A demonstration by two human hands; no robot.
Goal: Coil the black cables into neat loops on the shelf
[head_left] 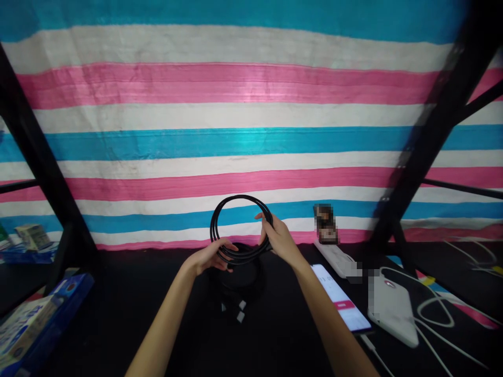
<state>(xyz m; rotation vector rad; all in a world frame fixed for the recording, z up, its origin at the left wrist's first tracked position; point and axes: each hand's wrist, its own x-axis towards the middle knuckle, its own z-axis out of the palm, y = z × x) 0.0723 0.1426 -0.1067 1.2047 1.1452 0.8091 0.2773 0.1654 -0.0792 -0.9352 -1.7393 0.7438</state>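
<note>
A coiled black cable (pixel 240 197) is held up above the dark table, its several loops making a ring. My left hand (pixel 214 255) grips the ring's lower left, thumb on top and fingers curled beneath. On the right side of the ring, my right hand (pixel 277 235) has its fingers wrapped round the loops. Below them, on the table, lies more coiled black cable (pixel 239 288), dim against the black surface. Small light-coloured connector ends (pixel 241 316) rest just in front of it.
At right, a lit phone (pixel 341 301), a white power strip (pixel 332 259) and a white device (pixel 393 309) lie among white cords. Boxes in a blue tray (pixel 74 298) stand at left. Black frame posts (pixel 422 141) flank a striped sheet (pixel 243 115).
</note>
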